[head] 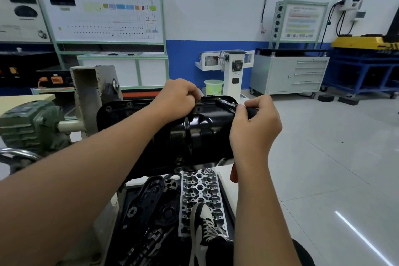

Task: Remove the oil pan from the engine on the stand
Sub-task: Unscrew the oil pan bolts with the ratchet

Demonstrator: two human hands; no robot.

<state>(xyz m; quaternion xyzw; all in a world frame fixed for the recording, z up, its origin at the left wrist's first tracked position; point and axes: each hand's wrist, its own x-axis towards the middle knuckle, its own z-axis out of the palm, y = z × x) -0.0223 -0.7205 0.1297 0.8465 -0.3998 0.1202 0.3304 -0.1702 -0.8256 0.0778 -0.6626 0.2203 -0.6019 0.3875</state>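
Note:
The black oil pan [200,134] sits on top of the engine held in the stand [90,93], its flange bolts along the far edge. My right hand [254,125] grips the black handle of a ratchet wrench [226,103] whose socket end rests on a bolt at the pan's far right flange. My left hand [177,97] has its fingers curled at the far flange, pinching something small that I cannot make out.
A green gearbox [32,125] with a handwheel stands at the left of the stand. Below the engine lie a cylinder head [200,196], a black cover [149,196] and camshafts on a tray. My shoe [205,229] rests there. Cabinets and a pale green bucket [213,87] stand behind.

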